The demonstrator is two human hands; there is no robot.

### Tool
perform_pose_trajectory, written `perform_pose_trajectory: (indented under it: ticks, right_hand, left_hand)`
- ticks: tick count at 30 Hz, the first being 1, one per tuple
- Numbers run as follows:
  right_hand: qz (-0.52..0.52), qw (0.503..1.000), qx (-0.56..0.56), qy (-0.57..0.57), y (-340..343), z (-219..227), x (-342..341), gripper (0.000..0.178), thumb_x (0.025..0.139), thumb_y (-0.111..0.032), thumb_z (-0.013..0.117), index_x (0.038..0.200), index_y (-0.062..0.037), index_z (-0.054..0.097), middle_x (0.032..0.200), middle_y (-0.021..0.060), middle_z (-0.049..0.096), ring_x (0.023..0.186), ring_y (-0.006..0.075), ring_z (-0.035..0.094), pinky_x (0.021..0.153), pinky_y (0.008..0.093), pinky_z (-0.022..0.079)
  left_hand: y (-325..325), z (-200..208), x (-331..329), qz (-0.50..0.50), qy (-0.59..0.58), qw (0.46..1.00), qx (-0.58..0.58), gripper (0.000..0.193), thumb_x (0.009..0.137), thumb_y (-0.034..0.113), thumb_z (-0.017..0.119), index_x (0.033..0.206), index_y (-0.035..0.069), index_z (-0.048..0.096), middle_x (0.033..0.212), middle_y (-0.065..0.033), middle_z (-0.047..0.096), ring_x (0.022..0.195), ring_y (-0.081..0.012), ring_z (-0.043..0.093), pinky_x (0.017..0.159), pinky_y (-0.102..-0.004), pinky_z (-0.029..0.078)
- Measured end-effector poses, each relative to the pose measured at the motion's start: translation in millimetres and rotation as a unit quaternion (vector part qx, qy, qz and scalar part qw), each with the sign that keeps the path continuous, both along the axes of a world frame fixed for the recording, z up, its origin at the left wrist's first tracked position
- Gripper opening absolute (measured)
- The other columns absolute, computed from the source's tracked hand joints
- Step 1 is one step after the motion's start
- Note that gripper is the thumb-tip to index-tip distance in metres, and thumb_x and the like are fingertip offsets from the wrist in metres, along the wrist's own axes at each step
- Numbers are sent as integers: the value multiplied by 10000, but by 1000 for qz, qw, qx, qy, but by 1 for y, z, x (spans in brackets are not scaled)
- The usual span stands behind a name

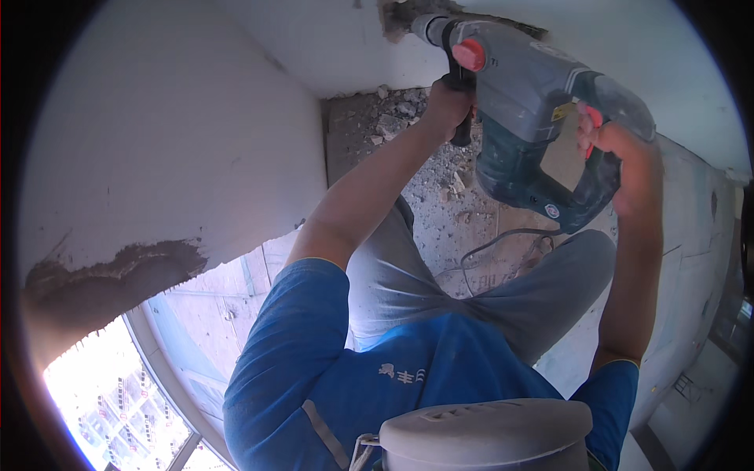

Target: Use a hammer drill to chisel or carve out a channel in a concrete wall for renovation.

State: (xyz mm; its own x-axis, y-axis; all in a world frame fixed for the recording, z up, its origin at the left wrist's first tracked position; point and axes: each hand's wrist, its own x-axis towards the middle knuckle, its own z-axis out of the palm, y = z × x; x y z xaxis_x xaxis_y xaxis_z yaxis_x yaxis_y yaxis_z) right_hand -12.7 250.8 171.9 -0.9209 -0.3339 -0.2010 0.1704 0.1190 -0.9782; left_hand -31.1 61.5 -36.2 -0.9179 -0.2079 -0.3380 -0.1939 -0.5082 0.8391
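A large grey and dark green rotary hammer (522, 86) with a red knob lies across the upper right, its front end pointing left toward the wall. My left hand (450, 108) is wrapped round the black side handle (462, 133) near the front. At the back, my right hand (616, 149) grips the rear handle, fingers at the red trigger (591, 125). The tool's front end meets a broken-out hollow (404, 17) in the white wall; the bit's tip is hidden there.
Broken rubble (408, 118) and dust cover the floor below the tool. A power cord (503, 234) runs down between my knees. On the left stands a white wall (173, 125) with a rough, chipped lower edge (126, 267). A bright window (118, 392) is at the lower left.
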Motion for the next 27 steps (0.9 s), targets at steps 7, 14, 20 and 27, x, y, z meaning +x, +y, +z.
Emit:
perform_pose_trajectory:
  ticks: [7, 14, 20, 27]
  right_hand:
    - [-80, 988, 85, 98, -8, -55, 50, 292, 682, -17, 649, 974, -3, 643, 858, 51, 649, 775, 130, 611, 727, 283, 477]
    - [-89, 984, 107, 110, -24, -89, 87, 372, 644, -48, 705, 995, 2, 590, 838, 82, 650, 804, 158, 637, 730, 308, 492]
    - [-18, 953, 111, 283, -46, -123, 111, 432, 599, -60, 736, 985, -1, 553, 817, 157, 611, 734, 322, 636, 670, 369, 490]
    - [3, 956, 82, 282, -53, -138, 114, 465, 592, -70, 747, 1013, -14, 557, 830, 175, 603, 735, 354, 625, 669, 379, 494]
  left_hand:
    - [-7, -39, 0, 30, 117, 992, -33, 268, 809, 102, 652, 1059, 25, 592, 903, -72, 647, 780, -180, 639, 685, -319, 529]
    - [-5, -100, -6, -78, 183, 938, 285, 289, 918, 188, 555, 1177, 62, 555, 1132, -93, 608, 1029, -214, 596, 909, -379, 487]
    - [-20, -173, -21, -286, 141, 834, 450, 319, 960, 269, 473, 1184, 54, 542, 1108, -110, 611, 1026, -235, 591, 918, -396, 482]
    - [-78, -119, -33, -121, -96, 886, 437, 351, 958, 264, 477, 1235, 50, 506, 1085, -107, 614, 1043, -224, 580, 949, -386, 458]
